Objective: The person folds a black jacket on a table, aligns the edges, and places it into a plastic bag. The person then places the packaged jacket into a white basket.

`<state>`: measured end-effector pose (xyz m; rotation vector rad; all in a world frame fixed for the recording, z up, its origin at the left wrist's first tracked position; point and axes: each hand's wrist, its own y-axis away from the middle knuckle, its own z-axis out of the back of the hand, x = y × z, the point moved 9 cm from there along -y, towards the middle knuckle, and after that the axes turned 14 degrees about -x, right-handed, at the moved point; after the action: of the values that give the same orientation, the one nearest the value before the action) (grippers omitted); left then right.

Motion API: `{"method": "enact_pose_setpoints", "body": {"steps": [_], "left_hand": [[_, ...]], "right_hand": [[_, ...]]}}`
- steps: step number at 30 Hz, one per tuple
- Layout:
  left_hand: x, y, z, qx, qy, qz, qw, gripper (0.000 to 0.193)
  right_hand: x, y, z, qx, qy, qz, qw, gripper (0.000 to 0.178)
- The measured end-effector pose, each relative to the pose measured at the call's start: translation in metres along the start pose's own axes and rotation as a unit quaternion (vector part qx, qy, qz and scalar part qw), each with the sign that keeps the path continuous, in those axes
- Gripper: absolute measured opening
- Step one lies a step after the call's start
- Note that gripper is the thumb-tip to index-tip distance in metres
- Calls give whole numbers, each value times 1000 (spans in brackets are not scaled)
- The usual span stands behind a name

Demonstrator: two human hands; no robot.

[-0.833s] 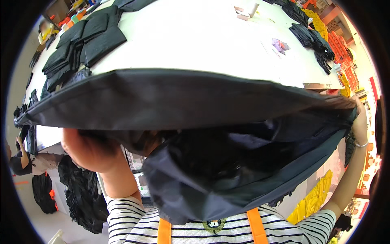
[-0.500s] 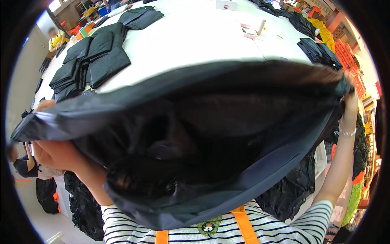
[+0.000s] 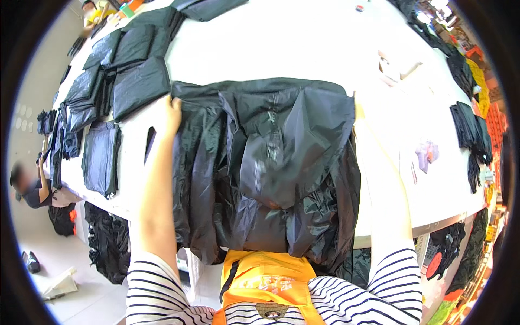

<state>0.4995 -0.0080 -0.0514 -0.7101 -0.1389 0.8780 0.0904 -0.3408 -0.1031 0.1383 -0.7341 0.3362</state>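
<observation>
Hands pin a black garment (image 3: 271,162) flat at the table's (image 3: 303,49) near edge: left hand (image 3: 169,116) and right hand (image 3: 358,108) each pinching a far corner.

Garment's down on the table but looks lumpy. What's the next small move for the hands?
Probably smooth it flat: the black garment lies rumpled, a flap folded over its middle, its hem hanging off the white table. The left hand and right hand grip its top corners.
</observation>
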Motion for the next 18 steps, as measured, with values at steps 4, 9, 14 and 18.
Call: {"method": "enact_pose_setpoints", "body": {"steps": [4,9,14,18], "left_hand": [[-58,81,-31,113,49,1,992,78],[-90,154,16,246,48,-74,965,70],[-44,183,-51,228,12,4,973,85],[-5,172,-70,204,-22,-53,977,86]], "right_hand": [[-112,-31,-23,-195,-158,-42,967,47],[105,131,0,13,-155,242,958,50],[36,201,-130,160,142,228,950,61],[28,207,-135,148,149,246,946,67]]}}
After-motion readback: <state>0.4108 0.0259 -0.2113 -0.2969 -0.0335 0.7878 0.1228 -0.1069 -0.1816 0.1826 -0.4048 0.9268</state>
